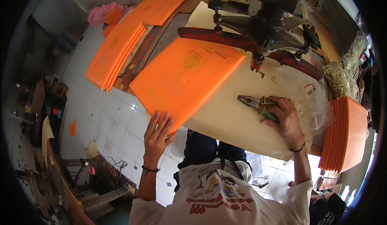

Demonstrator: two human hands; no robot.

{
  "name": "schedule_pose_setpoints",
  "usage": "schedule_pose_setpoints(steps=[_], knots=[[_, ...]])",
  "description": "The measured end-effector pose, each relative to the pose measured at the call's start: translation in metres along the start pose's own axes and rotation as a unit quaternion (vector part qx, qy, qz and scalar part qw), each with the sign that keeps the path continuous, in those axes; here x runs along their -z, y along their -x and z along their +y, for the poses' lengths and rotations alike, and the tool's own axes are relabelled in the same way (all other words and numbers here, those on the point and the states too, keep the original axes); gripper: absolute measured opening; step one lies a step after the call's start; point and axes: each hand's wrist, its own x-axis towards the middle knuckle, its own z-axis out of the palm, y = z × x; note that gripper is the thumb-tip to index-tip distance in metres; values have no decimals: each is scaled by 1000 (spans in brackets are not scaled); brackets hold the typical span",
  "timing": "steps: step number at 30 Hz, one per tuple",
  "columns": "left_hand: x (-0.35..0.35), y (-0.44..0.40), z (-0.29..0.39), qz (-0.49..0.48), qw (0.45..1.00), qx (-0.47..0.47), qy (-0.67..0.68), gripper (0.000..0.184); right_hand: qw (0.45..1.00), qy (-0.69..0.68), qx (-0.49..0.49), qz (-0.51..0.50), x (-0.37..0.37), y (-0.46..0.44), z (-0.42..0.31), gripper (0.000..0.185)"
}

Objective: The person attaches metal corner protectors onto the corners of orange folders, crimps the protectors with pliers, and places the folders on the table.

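A large orange folder (183, 77) with gold printing and an emblem lies slanted on the work surface, its far edge close to the machine's dark red bar. My left hand (158, 134) grips its near corner, fingers on the cover and thumb at the edge. A small gold corner piece (244, 52) shows on the folder's far right corner. In my right hand (287, 118) are pliers (250, 101) with green handles, their jaws pointing left over the cream sheet (225, 118). Small gold pieces (274, 79) lie beyond the pliers.
A black machine (258, 27) with a dark red curved bar (219, 36) overhangs the table. Stacked orange folders stand at left (115, 55) and right (342, 134). A clear plastic bag (312, 108) lies beside my right hand. Tiled floor (117, 120) shows at left.
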Motion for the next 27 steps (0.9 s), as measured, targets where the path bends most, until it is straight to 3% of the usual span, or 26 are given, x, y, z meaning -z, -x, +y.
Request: schedule_pose_setpoints(steps=[5, 13, 15, 16, 19, 20, 23, 27], knots=[[-7, -9, 20, 35, 999, -21, -28, 40, 999, -32, 15, 2, -3, 3, 9, 36], [-32, -34, 62, 118, 991, 28, -56, 40, 992, -117, -2, 51, 6, 7, 8, 38], [-36, -38, 67, 123, 990, 45, -49, 40, 983, -157, -16, 100, 8, 12, 8, 40], [-37, -43, 69, 132, 989, 38, -56, 41, 978, -179, -38, 100, 10, 15, 5, 51], [-39, -50, 71, 129, 990, 38, -42, 44, 873, -447, -63, 186, 1, 16, -24, 66], [-36, -51, 70, 106, 993, 38, -35, 46, 834, -536, 5, 128, -16, 22, -14, 89], [-20, -61, 67, 40, 999, 30, 1, 51, 541, -830, 64, 120, -40, 5, -70, 97], [8, -77, 40, -36, 999, 14, 20, 54, 408, -908, 76, 55, -71, 0, -87, 106]])
